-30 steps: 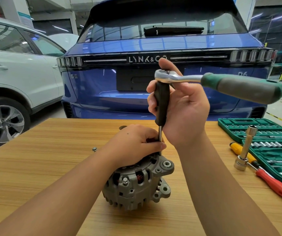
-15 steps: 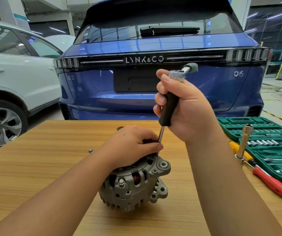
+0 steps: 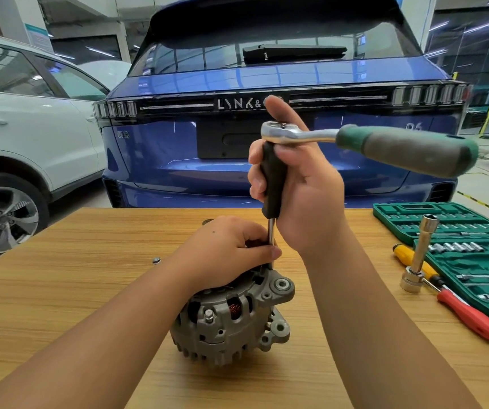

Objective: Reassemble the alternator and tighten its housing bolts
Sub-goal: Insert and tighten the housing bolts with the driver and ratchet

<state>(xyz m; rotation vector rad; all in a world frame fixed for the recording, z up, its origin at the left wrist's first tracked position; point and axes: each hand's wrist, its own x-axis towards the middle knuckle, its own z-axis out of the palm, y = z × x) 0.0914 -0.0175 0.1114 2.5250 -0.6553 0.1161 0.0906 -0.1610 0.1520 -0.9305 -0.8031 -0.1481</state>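
Note:
A grey alternator [image 3: 231,323] stands on the wooden table [image 3: 60,290]. My left hand [image 3: 225,252] lies over its top and pinches the thin steel shaft of an upright extension driver [image 3: 272,184] where it meets the housing. My right hand [image 3: 302,187] grips the driver's black handle. A ratchet [image 3: 384,146] with a chrome head and green-grey grip sits on top of the driver, its handle pointing right. The bolt under the driver's tip is hidden by my left hand.
A small loose bolt [image 3: 156,260] lies on the table left of the alternator. At the right are a green socket set case [image 3: 467,249], an upright socket extension [image 3: 420,258], a yellow screwdriver [image 3: 414,261] and a red screwdriver [image 3: 470,317]. A blue car [image 3: 178,143] and a white car [image 3: 31,128] stand behind the table.
The ratchet handle has swung from pointing away from me back round to the right. My right hand kept its grip on the driver; my left hand stayed on the alternator.

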